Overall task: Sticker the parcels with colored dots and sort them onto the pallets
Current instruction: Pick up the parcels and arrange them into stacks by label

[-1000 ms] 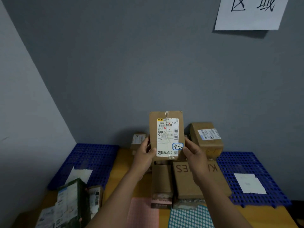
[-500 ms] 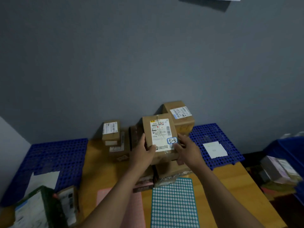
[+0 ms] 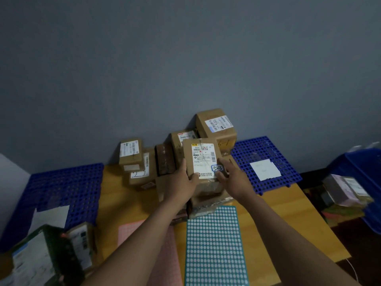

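Cardboard parcel [image 3: 203, 159], gripped at its sides by the left hand [image 3: 181, 182] and right hand [image 3: 233, 178] above the far pile, probably awaits its dot, so one hand must free itself for the near teal sticker sheet [image 3: 214, 244].

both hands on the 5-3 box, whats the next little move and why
Probably lower the parcel and free the right hand to peel a dot. The left hand grips it too, its face shows no clear coloured dot, and the teal dot sheet lies just below.

Both hands, left [image 3: 181, 180] and right [image 3: 232, 178], grip a labelled parcel [image 3: 203, 159] above the parcel pile [image 3: 165, 162].
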